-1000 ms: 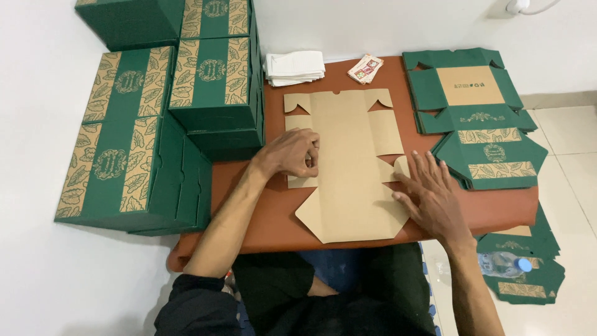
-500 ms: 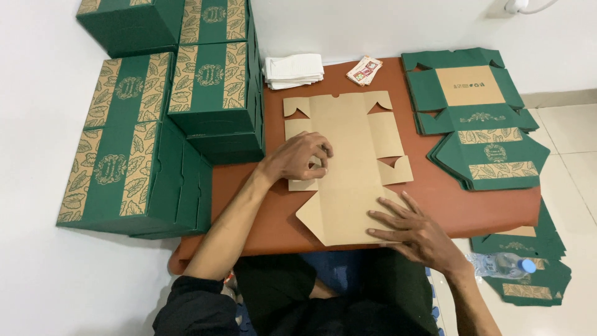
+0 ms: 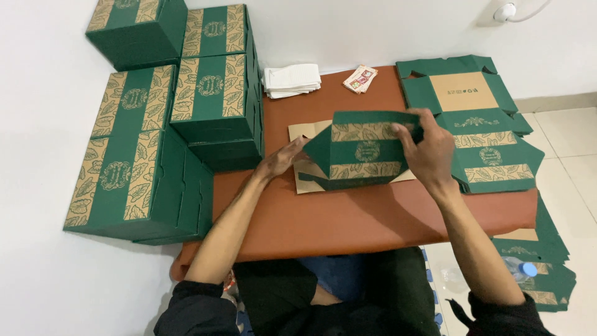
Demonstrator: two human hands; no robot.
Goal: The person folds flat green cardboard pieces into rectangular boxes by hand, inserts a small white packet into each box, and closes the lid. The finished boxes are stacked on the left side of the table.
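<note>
Far left, against the white wall: stacked finished boxes (image 3: 143,155), dark green with tan leaf-pattern bands and a round emblem on each lid. Behind them, near the table's back edge, a folded white cloth (image 3: 291,79) and a small printed packet (image 3: 360,79).

Centre, on the brown table (image 3: 348,218): a half-folded box blank (image 3: 360,154). Outer face dark green with two tan leaf bands and a central emblem; inner face plain kraft brown, showing at the flap beneath and to the left. One panel is raised and turned toward the camera, the rest lies flat on the table.

Left hand (image 3: 283,160): fingers extended together, tips pressed against the left end of the raised panel. Right hand (image 3: 428,149): fingers curled over the panel's upper right edge, gripping it, thumb below.

Right: a pile of flat blanks (image 3: 479,118), topmost showing a brown centre panel. More blanks on the floor (image 3: 541,261) at lower right, with a blue-capped bottle (image 3: 521,269) beside them.
</note>
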